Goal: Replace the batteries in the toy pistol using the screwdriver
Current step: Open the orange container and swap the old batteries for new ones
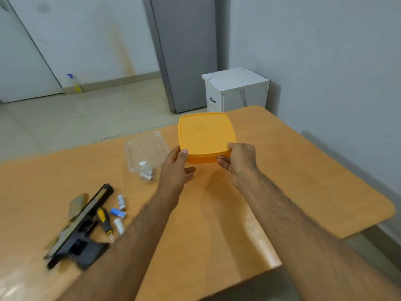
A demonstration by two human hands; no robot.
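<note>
pistol [78, 233]: far left on the table [303, 174], lying flat; long axis runs near-left to far-right, muzzle pointing away from us, grip toward us
handling: we judge it light, stiff plastic; best held around the grip
screwdriver [104, 221]: just right of the pistol, tip toward us
batteries [119, 211]: three loose beside the screwdriver; more in the clear tub [146, 153]
left hand [174, 168]: thumb on the orange box [206, 137], fingers loosely curled below it
right hand [239, 158]: gripping the box's near right corner, lifted off the table
</note>
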